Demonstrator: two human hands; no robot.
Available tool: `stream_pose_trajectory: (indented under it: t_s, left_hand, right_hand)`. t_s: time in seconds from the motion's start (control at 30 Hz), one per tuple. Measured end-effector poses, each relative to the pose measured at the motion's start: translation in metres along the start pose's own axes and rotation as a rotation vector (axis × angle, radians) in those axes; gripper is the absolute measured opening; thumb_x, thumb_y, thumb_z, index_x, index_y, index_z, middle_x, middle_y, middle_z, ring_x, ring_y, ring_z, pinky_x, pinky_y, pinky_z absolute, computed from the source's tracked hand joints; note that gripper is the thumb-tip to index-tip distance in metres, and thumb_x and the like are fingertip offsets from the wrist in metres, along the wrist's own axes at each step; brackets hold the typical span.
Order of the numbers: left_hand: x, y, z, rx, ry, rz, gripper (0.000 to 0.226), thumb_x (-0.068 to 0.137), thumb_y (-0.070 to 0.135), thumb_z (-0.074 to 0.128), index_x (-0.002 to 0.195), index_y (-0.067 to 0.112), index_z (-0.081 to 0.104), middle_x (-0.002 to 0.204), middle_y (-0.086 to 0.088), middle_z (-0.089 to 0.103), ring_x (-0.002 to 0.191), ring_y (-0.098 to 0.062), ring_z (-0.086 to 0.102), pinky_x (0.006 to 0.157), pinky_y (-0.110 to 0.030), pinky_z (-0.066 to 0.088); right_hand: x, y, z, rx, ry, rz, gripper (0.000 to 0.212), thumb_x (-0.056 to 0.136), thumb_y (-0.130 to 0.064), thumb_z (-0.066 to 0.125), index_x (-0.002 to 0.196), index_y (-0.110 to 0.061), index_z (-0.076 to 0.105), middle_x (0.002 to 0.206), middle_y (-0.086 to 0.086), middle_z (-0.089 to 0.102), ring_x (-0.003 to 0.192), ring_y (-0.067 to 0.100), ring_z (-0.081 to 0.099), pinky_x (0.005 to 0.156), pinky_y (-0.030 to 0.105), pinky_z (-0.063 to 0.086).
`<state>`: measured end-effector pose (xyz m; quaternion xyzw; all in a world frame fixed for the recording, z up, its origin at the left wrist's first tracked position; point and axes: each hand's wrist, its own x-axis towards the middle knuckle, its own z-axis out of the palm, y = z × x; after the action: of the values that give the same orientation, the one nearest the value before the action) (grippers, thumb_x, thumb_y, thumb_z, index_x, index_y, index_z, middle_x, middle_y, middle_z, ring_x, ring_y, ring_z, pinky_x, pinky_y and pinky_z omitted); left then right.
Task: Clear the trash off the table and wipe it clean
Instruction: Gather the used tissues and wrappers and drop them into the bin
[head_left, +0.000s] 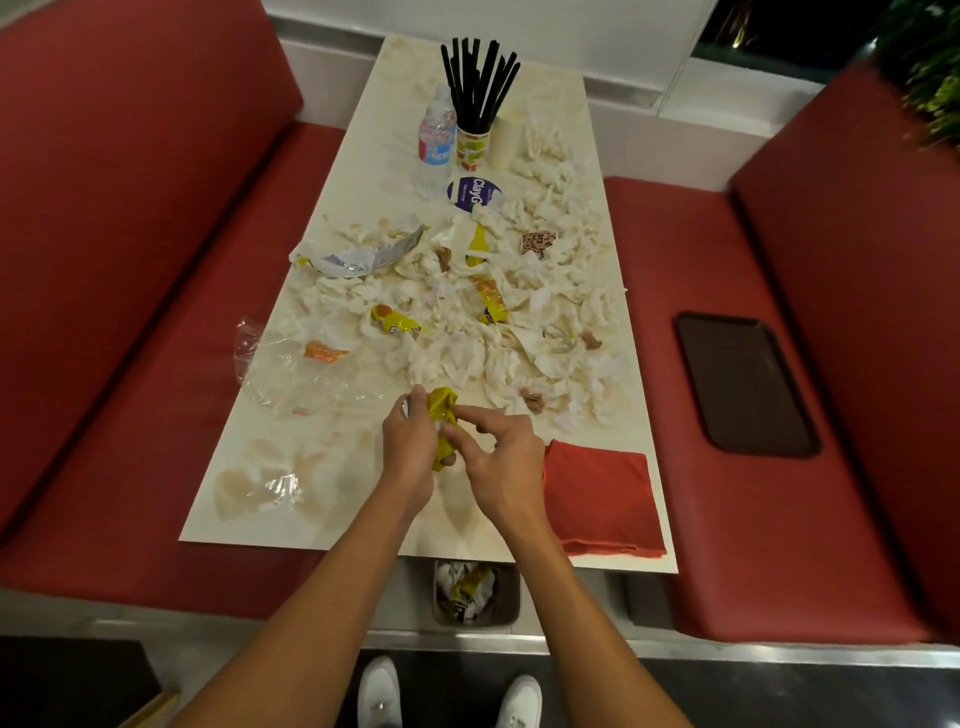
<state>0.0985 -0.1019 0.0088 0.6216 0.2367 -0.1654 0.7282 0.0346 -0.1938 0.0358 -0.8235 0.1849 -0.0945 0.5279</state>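
Left hand fingers curled round crumpled yellow wrapper; right hand pinches same wrapper, above littered table near edge.

You see a yellow wrapper, a red cloth and white napkins on the cream table. The straws are black, and the benches are red.

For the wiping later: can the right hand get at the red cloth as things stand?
Probably yes: the red cloth lies uncovered right beside the right hand; the hand must first release the yellow wrapper.
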Motion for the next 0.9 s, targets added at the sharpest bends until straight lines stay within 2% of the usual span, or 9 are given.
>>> stream_pose_trajectory:
  t_s: [0.07,0.13,0.23,0.37,0.5,0.6,0.7,0.83,0.9]
  left_hand:
    - [0.009,0.0,-0.001,0.019,0.025,-0.001,0.036,0.111,0.041,0.044,0.096,0.013,0.061,0.077,-0.011,0.063,0.055,-0.02,0.056,0.044,-0.027,0.04]
    - [0.017,0.0,-0.001,0.023,0.011,0.002,0.035,0.112,0.039,0.044,0.095,0.012,0.059,0.074,-0.014,0.059,0.051,-0.021,0.054,0.04,-0.024,0.034]
    - [0.026,0.0,0.002,0.084,-0.006,0.034,0.034,0.111,0.041,0.047,0.095,0.014,0.059,0.078,-0.017,0.057,0.057,-0.025,0.051,0.037,-0.021,0.031]
    - [0.033,0.0,0.007,0.169,-0.014,0.071,0.032,0.108,0.048,0.05,0.093,0.023,0.061,0.08,-0.015,0.056,0.065,-0.028,0.053,0.04,-0.022,0.032]
    - [0.034,-0.001,0.011,0.219,-0.033,0.096,0.038,0.101,0.062,0.055,0.091,0.027,0.063,0.078,-0.012,0.058,0.067,-0.027,0.055,0.045,-0.027,0.037]
    - [0.032,-0.002,0.012,0.231,-0.051,0.1,0.047,0.095,0.069,0.059,0.092,0.023,0.063,0.076,-0.01,0.061,0.065,-0.029,0.057,0.044,-0.026,0.038]
    - [0.029,-0.002,0.013,0.222,-0.058,0.087,0.051,0.089,0.071,0.067,0.087,0.02,0.062,0.072,-0.006,0.059,0.063,-0.027,0.056,0.043,-0.026,0.037]
    - [0.028,-0.004,0.011,0.229,-0.052,0.053,0.046,0.083,0.066,0.076,0.078,0.023,0.059,0.073,-0.006,0.062,0.065,-0.028,0.06,0.046,-0.027,0.043]
    - [0.028,-0.006,0.01,0.248,-0.036,0.056,0.049,0.078,0.07,0.076,0.078,0.023,0.062,0.079,-0.009,0.07,0.071,-0.034,0.07,0.05,-0.036,0.056]
  right_hand:
    - [0.003,0.004,-0.01,-0.01,-0.11,-0.108,0.02,0.1,-0.026,0.069,0.115,-0.028,0.081,0.111,-0.022,0.076,0.114,-0.007,0.065,0.098,0.018,0.049]
    - [0.01,0.012,-0.021,-0.022,-0.15,-0.092,0.021,0.103,-0.023,0.063,0.115,-0.025,0.081,0.109,-0.025,0.074,0.108,-0.012,0.064,0.086,0.011,0.048]
    - [0.031,0.035,-0.033,-0.121,0.023,-0.036,0.021,0.098,-0.012,0.065,0.111,-0.022,0.079,0.103,-0.025,0.069,0.098,-0.001,0.066,0.08,0.02,0.05]
    - [0.067,0.06,-0.042,-0.386,0.069,-0.027,0.03,0.095,-0.005,0.066,0.125,-0.008,0.07,0.122,0.008,0.062,0.119,0.026,0.055,0.096,0.01,0.038]
    - [0.086,0.073,-0.032,-0.531,-0.068,0.01,0.045,0.092,-0.02,0.078,0.134,-0.01,0.065,0.123,0.009,0.052,0.122,0.029,0.048,0.103,0.04,0.05]
    - [0.086,0.074,-0.023,-0.582,-0.049,-0.051,0.038,0.089,-0.017,0.079,0.126,-0.01,0.069,0.119,0.009,0.053,0.115,0.029,0.05,0.1,0.044,0.051]
    - [0.075,0.07,-0.021,-0.479,-0.028,-0.057,0.039,0.088,-0.005,0.076,0.125,-0.009,0.065,0.12,0.008,0.056,0.109,0.023,0.055,0.097,0.036,0.052]
    - [0.055,0.062,-0.026,-0.296,0.058,-0.041,0.04,0.088,0.003,0.075,0.125,-0.007,0.064,0.12,0.006,0.055,0.089,0.001,0.057,0.08,0.006,0.048]
    - [0.047,0.058,-0.029,-0.215,0.123,-0.022,0.034,0.088,-0.001,0.076,0.12,-0.01,0.068,0.116,0.003,0.058,0.088,-0.001,0.06,0.076,0.009,0.05]
